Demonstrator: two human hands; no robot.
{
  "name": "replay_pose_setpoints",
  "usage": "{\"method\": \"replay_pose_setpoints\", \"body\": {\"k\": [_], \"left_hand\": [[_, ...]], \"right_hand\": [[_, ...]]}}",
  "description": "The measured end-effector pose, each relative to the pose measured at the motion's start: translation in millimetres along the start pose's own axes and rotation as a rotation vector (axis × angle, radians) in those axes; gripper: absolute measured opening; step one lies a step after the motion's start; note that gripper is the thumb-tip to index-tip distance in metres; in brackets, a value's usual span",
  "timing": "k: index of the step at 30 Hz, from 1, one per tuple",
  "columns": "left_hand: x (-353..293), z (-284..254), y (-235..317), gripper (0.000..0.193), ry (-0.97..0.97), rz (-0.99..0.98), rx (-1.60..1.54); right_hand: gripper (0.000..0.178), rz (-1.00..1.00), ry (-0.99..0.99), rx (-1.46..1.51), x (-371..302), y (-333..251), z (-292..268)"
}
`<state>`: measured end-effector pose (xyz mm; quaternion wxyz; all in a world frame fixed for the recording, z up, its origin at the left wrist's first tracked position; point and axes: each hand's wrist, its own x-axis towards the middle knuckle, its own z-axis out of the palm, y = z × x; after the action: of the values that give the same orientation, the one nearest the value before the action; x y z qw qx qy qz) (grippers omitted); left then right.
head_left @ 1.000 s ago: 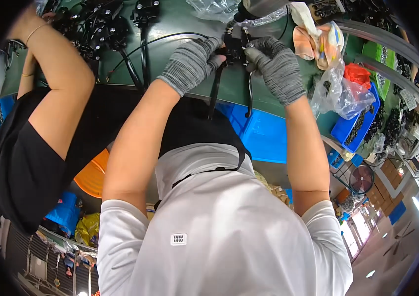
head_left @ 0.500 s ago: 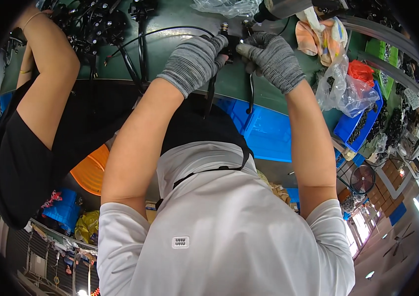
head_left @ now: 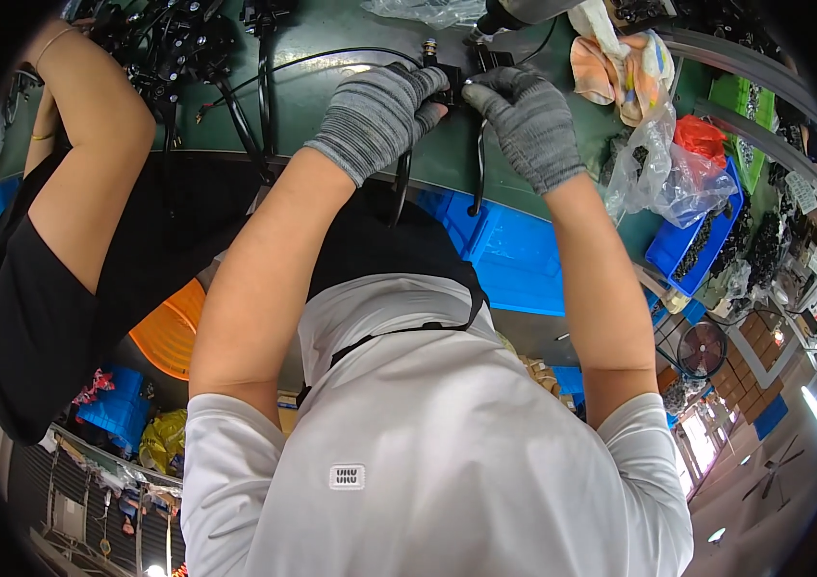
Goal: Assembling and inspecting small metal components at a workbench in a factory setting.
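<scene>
Both my hands wear grey knitted gloves over the green bench. My left hand [head_left: 375,117] is closed round the body of a black brake lever [head_left: 402,185]; a brassy fitting sticks up above its fingers and the lever arm hangs down past the bench edge. A thin black cable [head_left: 331,54] runs leftward from near this hand. My right hand [head_left: 533,125] pinches a second black brake lever [head_left: 477,178], its arm also pointing toward me. Just above it, the tip of a dark power screwdriver [head_left: 524,13] comes close to its block; I cannot tell whether they touch.
Several black lever assemblies [head_left: 182,48] pile up at the far left, beside a co-worker's bare arm [head_left: 105,106]. A patterned cloth [head_left: 625,72], clear plastic bags [head_left: 663,178] and a blue parts bin [head_left: 702,245] lie to the right. A blue crate [head_left: 519,260] stands below the bench edge.
The power screwdriver's tip has come left, closer to the right-hand brake lever. Both hands keep their grip, and the right one has shifted slightly left. The whole view has moved a little.
</scene>
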<state>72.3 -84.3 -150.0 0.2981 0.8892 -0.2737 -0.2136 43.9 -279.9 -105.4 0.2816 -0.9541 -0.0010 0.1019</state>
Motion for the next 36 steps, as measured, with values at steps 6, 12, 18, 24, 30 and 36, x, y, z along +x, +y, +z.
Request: {"method": "replay_pose_setpoints", "body": {"k": [6, 12, 18, 24, 30, 36], "left_hand": [[-3, 1, 1, 0.036, 0.058, 0.02, -0.023], [-8, 7, 0, 0.034, 0.095, 0.025, -0.056], [-7, 8, -2, 0.034, 0.12, 0.024, -0.092], [-9, 10, 2, 0.032, 0.202, 0.06, 0.033], [-5, 10, -1, 0.03, 0.148, 0.024, 0.069], [-6, 7, -1, 0.035, 0.07, 0.002, -0.022]], "right_hand": [[0.024, 0.224, -0.038, 0.514, -14, 1, -18], [0.027, 0.272, 0.115, 0.601, -19, 1, -17], [0.016, 0.034, 0.186, 0.541, -11, -20, 1], [0.018, -0.283, 0.292, 0.281, -5, -7, 34], [0.021, -0.43, 0.351, 0.143, -3, -7, 36], [0.053, -0.159, 0.522, 0.458, -7, -25, 3]]}}
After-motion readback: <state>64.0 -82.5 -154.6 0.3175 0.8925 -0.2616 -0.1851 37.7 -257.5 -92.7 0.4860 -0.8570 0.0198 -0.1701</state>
